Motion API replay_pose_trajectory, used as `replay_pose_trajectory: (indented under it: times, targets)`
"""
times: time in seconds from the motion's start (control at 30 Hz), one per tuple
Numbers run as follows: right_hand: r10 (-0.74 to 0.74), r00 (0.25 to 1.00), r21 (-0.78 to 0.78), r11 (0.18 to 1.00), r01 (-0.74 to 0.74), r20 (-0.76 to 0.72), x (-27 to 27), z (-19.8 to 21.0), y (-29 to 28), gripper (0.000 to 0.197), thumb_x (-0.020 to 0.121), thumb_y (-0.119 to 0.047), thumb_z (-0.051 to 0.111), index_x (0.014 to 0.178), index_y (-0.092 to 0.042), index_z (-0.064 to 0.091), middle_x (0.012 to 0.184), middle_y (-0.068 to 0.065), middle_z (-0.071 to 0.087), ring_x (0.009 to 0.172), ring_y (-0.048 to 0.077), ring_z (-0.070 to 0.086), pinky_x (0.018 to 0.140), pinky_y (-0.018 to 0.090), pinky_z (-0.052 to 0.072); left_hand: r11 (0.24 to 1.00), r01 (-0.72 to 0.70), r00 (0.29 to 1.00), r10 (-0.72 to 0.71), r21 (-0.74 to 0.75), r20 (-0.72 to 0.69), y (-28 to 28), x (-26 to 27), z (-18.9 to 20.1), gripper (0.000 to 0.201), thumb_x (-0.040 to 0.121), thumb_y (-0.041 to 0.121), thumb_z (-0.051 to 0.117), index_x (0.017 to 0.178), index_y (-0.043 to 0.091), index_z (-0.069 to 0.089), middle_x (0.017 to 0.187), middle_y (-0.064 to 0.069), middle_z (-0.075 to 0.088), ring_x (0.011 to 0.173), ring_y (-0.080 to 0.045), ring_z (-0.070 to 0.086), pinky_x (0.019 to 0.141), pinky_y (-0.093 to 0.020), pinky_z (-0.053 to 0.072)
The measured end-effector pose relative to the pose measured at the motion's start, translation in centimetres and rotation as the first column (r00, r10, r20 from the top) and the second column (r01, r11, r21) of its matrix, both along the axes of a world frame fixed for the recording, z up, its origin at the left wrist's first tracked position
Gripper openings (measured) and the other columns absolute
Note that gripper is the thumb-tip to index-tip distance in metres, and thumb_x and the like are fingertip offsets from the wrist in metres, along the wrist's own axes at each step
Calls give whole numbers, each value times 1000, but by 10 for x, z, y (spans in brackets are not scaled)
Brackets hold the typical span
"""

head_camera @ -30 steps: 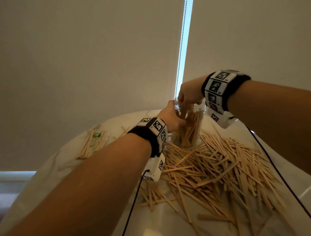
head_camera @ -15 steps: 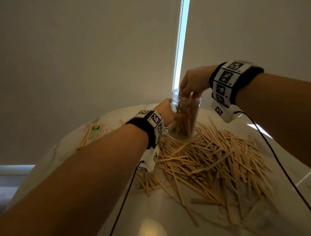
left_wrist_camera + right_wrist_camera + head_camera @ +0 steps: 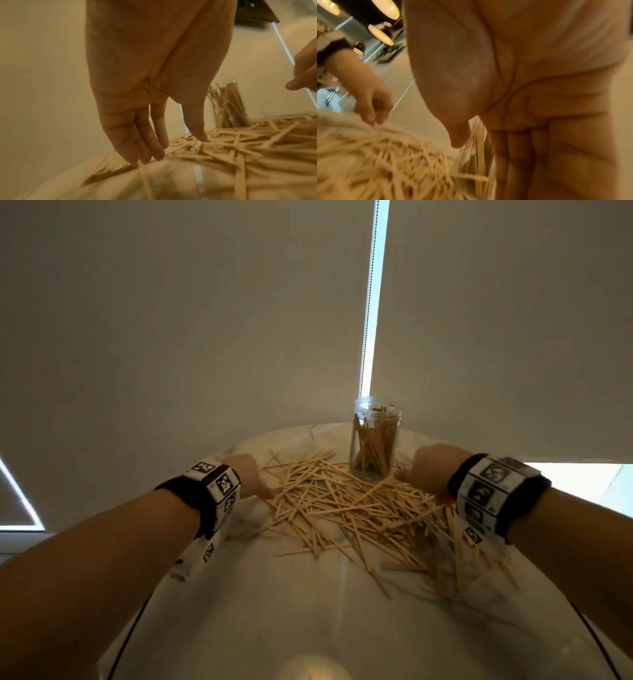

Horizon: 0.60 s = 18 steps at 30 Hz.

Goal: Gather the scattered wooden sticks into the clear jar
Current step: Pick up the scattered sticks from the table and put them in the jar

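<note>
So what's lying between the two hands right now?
In the head view, the scattered wooden sticks fill the stretch between the left hand and the right hand; the clear jar stands just beyond.

We find no words, brand names or numbers that can be read in any of the three views. The only printed signs are the square black-and-white coded markers on the left wristband (image 3: 219,484) and on the right wristband (image 3: 489,491), seen from the head camera; they are block patterns, not letters. Those on the right wristband are smeared, perhaps by motion, so we cannot make out their patterns. More such markers stand on the white pieces hanging under each band. The clear jar (image 3: 375,440) carries no label that we can see, and both wrist views are too blurred for any print.
</note>
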State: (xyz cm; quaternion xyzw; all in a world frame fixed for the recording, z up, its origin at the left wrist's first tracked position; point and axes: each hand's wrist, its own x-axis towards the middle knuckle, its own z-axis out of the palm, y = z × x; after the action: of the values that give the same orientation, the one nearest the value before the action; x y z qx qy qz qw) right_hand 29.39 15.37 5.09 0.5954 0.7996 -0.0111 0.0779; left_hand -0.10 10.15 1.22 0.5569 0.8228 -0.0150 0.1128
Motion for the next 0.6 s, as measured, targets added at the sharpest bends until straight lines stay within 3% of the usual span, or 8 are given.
replay_pose_trajectory:
  times: [0.1, 0.17, 0.27, 0.33, 0.43, 0.5, 0.57, 0.6]
  targets:
    - [-96, 989, -106, 989, 107, 110, -1, -23, -8, 75, 99, -67, 29, 126, -5, 62, 124, 10, 64, 114, 25, 60, 94, 33, 47, 993, -25, 998, 18, -114, -65, -25, -6, -12, 61, 83, 62, 66, 106, 6, 66, 97, -6, 63, 96, -26, 62, 75, -30, 46]
    - [-87, 989, -153, 983, 105, 120, -5, -34, -10, 80, 91, -74, 41, 127, -6, 61, 130, 10, 63, 118, 26, 59, 87, 32, 45, 994, -29, 996, 20, -102, -90, -30, -2, -22, 54, 83, 62, 66, 94, 9, 61, 82, -3, 56, 82, -24, 57, 69, -30, 43]
    - [-22, 998, -168, 985, 30, 53, -16, -37, -13, 68, 91, -64, 55, 128, -8, 61, 127, 7, 63, 109, 24, 59, 86, 31, 45, 997, 5, 994, -13, -74, -108, -30, 15, -27, 50, 90, 59, 59, 76, 11, 56, 72, -1, 53, 79, -23, 57, 68, -30, 43]
    - [4, 1000, -189, 982, 0, 18, -25, -34, -17, 61, 93, -59, 55, 128, -9, 62, 130, 7, 63, 106, 22, 58, 86, 30, 45, 998, 27, 995, -33, -63, -95, -28, 28, -24, 46, 97, 54, 50, 91, 9, 61, 95, -7, 62, 99, -27, 60, 78, -32, 46]
    - [-1, 1000, -203, 979, 1, 1, -34, -33, -23, 75, 93, -71, 43, 136, -11, 57, 139, 8, 57, 125, 25, 54, 99, 34, 44, 999, -19, 1000, 19, 31, -11, -20, 49, -21, 41, 108, 30, 33, 133, 5, 53, 137, -15, 52, 127, -33, 48, 105, -40, 36]
    - [29, 999, -203, 979, -21, 35, -38, -39, -24, 79, 85, -78, 46, 122, -11, 63, 122, 9, 63, 114, 24, 59, 96, 35, 48, 997, -60, 998, 59, 41, 26, -11, 59, -25, 57, 106, 47, 30, 144, 6, 43, 148, -19, 42, 133, -36, 42, 111, -43, 31]
    - [68, 995, -191, 980, -53, 71, -41, -44, -24, 65, 84, -74, 54, 101, -12, 64, 102, 6, 63, 95, 22, 61, 89, 34, 53, 999, -42, 999, 41, -4, -14, -7, 67, -31, 91, 90, 76, 36, 148, 7, 37, 151, -22, 34, 133, -37, 42, 107, -43, 36]
    - [77, 994, -192, 979, -62, 74, -41, -44, -25, 58, 85, -68, 59, 99, -12, 65, 100, 6, 63, 90, 21, 59, 88, 34, 54, 999, -42, 999, 41, -23, -20, -6, 70, -32, 98, 83, 81, 43, 147, 6, 38, 148, -22, 35, 129, -37, 44, 103, -42, 40]
